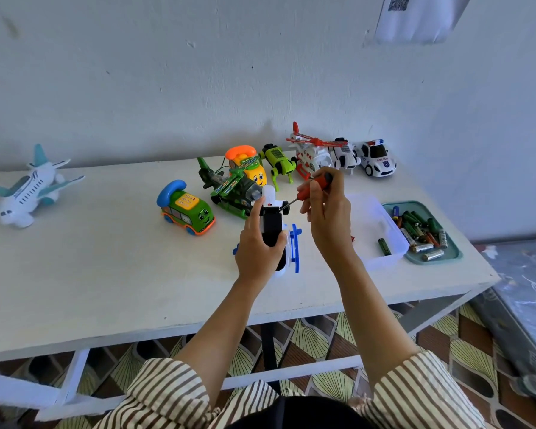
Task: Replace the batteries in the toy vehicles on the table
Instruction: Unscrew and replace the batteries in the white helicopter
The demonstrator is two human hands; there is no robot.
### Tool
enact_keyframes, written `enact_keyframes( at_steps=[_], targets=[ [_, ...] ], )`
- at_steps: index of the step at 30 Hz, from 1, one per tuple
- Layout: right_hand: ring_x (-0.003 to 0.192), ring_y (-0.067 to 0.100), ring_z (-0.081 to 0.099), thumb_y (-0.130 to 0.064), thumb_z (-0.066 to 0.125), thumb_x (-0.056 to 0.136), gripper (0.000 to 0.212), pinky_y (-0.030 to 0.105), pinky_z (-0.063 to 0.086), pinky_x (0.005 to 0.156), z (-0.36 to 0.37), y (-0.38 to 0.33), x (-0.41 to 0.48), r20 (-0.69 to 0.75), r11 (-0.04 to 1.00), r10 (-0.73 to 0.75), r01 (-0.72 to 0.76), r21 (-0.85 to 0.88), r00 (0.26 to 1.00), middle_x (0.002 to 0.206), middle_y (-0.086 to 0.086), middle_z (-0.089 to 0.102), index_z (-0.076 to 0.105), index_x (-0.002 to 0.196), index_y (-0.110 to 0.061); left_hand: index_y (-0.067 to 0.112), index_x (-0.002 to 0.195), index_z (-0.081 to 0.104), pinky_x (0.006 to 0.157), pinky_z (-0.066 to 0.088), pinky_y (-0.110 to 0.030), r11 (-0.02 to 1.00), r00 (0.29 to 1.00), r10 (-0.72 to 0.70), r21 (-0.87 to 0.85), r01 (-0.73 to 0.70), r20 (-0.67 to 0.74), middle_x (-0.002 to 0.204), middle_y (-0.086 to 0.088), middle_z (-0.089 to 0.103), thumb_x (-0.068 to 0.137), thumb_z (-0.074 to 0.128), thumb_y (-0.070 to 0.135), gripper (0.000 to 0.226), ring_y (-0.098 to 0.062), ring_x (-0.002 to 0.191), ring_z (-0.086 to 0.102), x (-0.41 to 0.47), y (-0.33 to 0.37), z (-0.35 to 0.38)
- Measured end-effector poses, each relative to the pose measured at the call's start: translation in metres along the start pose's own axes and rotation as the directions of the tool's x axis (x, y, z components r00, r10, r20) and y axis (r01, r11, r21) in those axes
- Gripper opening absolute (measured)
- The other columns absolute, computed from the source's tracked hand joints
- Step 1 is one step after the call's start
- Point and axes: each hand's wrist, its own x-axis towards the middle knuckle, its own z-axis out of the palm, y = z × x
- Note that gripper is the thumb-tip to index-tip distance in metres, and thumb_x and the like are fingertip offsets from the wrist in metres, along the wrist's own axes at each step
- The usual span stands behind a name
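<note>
Red screwdriver tip at the upturned white helicopter.
Right hand fingers wrap the screwdriver handle; left hand fingers and thumb clamp the helicopter, held over the table. Right of the helicopter: a clear box, then a battery tray.

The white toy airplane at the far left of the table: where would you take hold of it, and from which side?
Probably the airplane by its round body, from above, with fingers either side between wings and nose. It stands upright and alone on the table. The wings and tail fin jut out and look thinner, so the body seems the sturdiest hold.
</note>
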Motion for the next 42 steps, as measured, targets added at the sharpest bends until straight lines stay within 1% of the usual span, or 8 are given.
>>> enact_keyframes(
  at_steps=[6,11,13,21,26,30,36,42],
  targets=[
    [0.066,0.020,0.058,0.001,0.040,0.095,0.015,0.028,0.054,0.062,-0.023,-0.026,0.017,0.346,0.997,0.061,-0.073,0.024,0.936,0.086,0.022,0.059,0.050,0.102,-0.006,0.036,0.145,0.029,0.067,0.052,-0.028,1.000,1.000,0.010,-0.011,-0.010,-0.013,0.133,0.003,0.054,0.083,0.069,0.033,0.074,-0.022,0.104,0.059,-0.001,0.000,0.002],
    [0.072,0.019,0.052,-0.038,0.029,0.097,0.030,0.020,0.047,0.060,-0.018,-0.036,0.022,0.423,0.993,0.119,-0.105,-0.054,0.898,0.093,0.022,0.055,0.051,0.087,-0.019,0.040,0.144,0.026,0.070,0.054,-0.031,1.000,1.000,0.005,-0.010,-0.005,-0.022,0.135,0.004,0.052,0.083,0.068,0.033,0.074,-0.022,0.105,0.058,-0.001,-0.001,0.003],
    [0.074,0.020,0.049,-0.030,0.032,0.101,0.028,0.014,0.043,0.058,-0.014,-0.038,0.022,0.440,0.996,0.072,-0.037,-0.087,0.895,0.092,0.025,0.053,0.052,0.081,-0.026,0.039,0.145,0.026,0.070,0.055,-0.035,1.000,1.000,0.011,0.003,-0.011,-0.020,0.135,0.003,0.052,0.083,0.068,0.032,0.075,-0.023,0.104,0.058,-0.001,0.000,0.003],
    [0.058,0.018,0.063,-0.003,0.044,0.097,0.011,0.021,0.045,0.052,-0.014,-0.046,0.027,0.347,0.986,0.133,-0.158,0.047,0.929,0.085,0.020,0.062,0.055,0.097,-0.002,0.040,0.145,0.025,0.068,0.057,-0.037,1.000,0.999,0.028,0.001,-0.028,-0.020,0.137,0.006,0.050,0.082,0.067,0.031,0.075,-0.022,0.104,0.058,-0.002,-0.001,0.003],
    [0.062,0.008,0.053,-0.018,0.040,0.101,0.033,0.012,0.041,0.059,-0.014,-0.045,0.024,0.316,0.991,0.135,-0.134,-0.024,0.939,0.090,0.027,0.059,0.060,0.075,-0.018,0.039,0.145,0.026,0.067,0.056,-0.034,1.000,1.000,0.018,-0.003,-0.018,-0.019,0.136,0.004,0.051,0.083,0.067,0.030,0.075,-0.022,0.103,0.058,-0.001,-0.002,0.003],
    [0.064,0.010,0.059,-0.015,0.053,0.095,0.016,0.012,0.041,0.060,-0.019,-0.044,0.021,0.359,0.992,0.128,-0.124,-0.035,0.924,0.094,0.017,0.063,0.066,0.091,-0.025,0.039,0.146,0.026,0.066,0.053,-0.032,1.000,0.999,0.017,0.003,-0.017,-0.027,0.135,0.003,0.052,0.083,0.068,0.030,0.076,-0.022,0.104,0.058,-0.001,-0.001,0.003],
    [0.054,0.020,0.063,0.001,0.037,0.098,0.016,0.022,0.039,0.049,-0.020,-0.043,0.018,0.290,0.984,0.141,-0.165,0.062,0.947,0.082,0.014,0.064,0.052,0.097,0.004,0.038,0.145,0.027,0.067,0.052,-0.033,1.000,0.999,0.020,0.016,-0.019,-0.030,0.133,0.003,0.053,0.083,0.068,0.030,0.075,-0.022,0.104,0.057,-0.002,0.002,0.003],
    [0.063,0.003,0.056,-0.025,0.035,0.100,0.032,0.013,0.041,0.064,-0.023,-0.040,0.016,0.252,0.987,0.162,-0.162,-0.019,0.954,0.101,0.022,0.058,0.060,0.082,-0.016,0.041,0.144,0.025,0.067,0.055,-0.032,1.000,1.000,0.005,-0.018,-0.005,-0.017,0.133,0.003,0.053,0.084,0.068,0.035,0.074,-0.021,0.104,0.058,-0.002,0.000,0.002]
  ],
)
